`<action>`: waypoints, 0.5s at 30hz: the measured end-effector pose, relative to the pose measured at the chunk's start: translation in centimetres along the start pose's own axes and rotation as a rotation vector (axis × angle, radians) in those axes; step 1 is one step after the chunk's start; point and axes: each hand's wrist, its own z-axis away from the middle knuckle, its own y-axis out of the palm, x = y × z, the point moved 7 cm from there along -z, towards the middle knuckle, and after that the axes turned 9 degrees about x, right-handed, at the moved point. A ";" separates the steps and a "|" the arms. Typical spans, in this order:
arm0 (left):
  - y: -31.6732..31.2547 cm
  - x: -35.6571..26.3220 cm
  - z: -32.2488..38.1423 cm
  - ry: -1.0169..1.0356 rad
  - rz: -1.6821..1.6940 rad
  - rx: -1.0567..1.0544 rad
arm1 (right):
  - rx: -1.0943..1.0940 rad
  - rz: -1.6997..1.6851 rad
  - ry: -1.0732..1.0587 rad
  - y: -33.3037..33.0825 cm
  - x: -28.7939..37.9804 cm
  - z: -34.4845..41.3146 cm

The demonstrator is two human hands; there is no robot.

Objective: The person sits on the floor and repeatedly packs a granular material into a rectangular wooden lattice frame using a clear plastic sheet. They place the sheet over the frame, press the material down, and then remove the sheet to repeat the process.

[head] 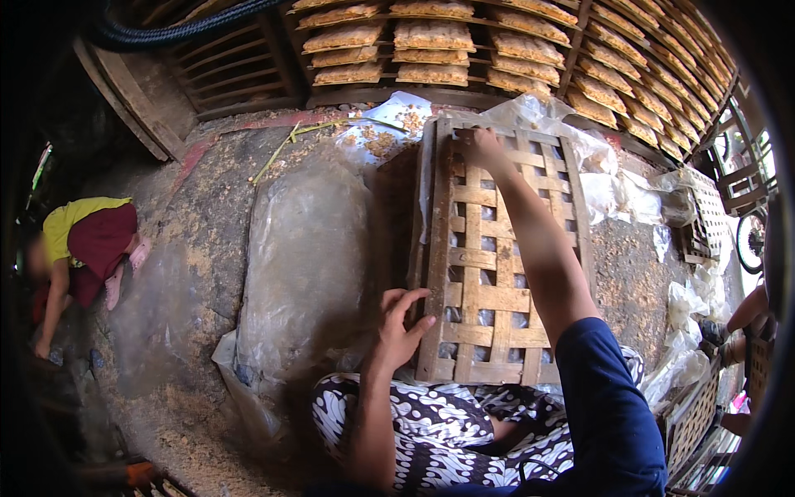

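Observation:
In front of me a wooden-framed tray of woven bamboo strips (478, 255) lies on what looks like another frame, with plastic sheeting beneath and between. My right hand (483, 148) is on the far left corner of the tray, its fingers curled over the frame. My left hand (400, 326) rests at the near left side bar, thumb and fingers spread against the wood. Through the lattice gaps some clear plastic shows. To the left, a flat slab or bundle wrapped in clear plastic (304, 248) lies on the floor.
Wooden racks at the back hold many flat blocks on slats (433, 35). Crumbs lie on a white sheet (388, 127) near green stalks (273, 160). A person in a yellow top (81, 214) bends at the left. More woven trays (689, 428), crumpled plastic (683, 360) and another person's arm are at the right.

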 end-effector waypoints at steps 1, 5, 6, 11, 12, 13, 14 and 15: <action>0.0 0.0 0.0 0.003 -0.001 0.005 | 0.019 0.046 0.049 0.7 0.2 -0.3; -0.3 0.6 0.2 0.014 -0.001 0.007 | 0.130 0.139 0.129 1.9 1.0 -1.1; -0.3 0.4 0.0 0.015 0.011 0.019 | 0.113 0.124 0.134 1.8 0.5 -1.4; -0.5 0.0 -0.1 0.011 0.000 -0.002 | 0.029 -0.012 0.185 2.1 -1.2 -2.1; -0.3 -0.3 -0.2 0.017 0.004 0.006 | 0.003 0.004 0.170 2.8 -2.0 -2.4; -0.2 -0.6 -0.4 0.024 0.009 0.009 | -0.024 0.023 0.150 3.1 -2.6 -2.7; 0.1 -0.5 -0.4 0.018 0.024 0.017 | -0.059 0.034 0.146 3.4 -3.4 -2.9; -0.1 -0.1 -0.3 0.004 0.030 0.013 | -0.090 0.035 0.129 3.4 -2.4 -2.8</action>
